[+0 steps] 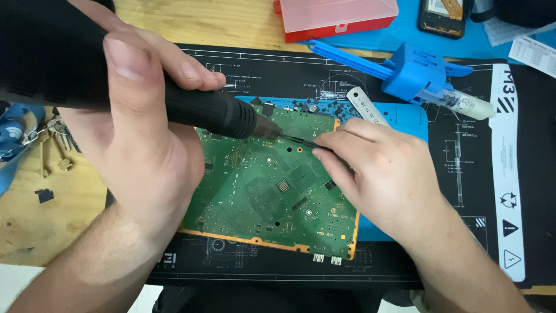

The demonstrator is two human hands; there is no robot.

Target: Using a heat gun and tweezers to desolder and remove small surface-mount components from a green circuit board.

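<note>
While the left hand is gripping the hot-air handpiece over the circuit board, the right hand is pinching tweezers at its nozzle, steadying a part.

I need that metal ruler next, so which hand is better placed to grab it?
Probably the right hand: the metal ruler lies just beyond its fingers, though it holds thin tweezers. The left hand grips the black heat tool, farther away.

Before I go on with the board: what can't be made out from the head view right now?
- Left edge of the green circuit board: covered by the left hand.
- Where the black tool nozzle meets the tweezers: too small to tell whether they touch, or what part is gripped.
- Tweezer handles: hidden inside the right hand.
- Dark device: cut off by the top edge.
</note>
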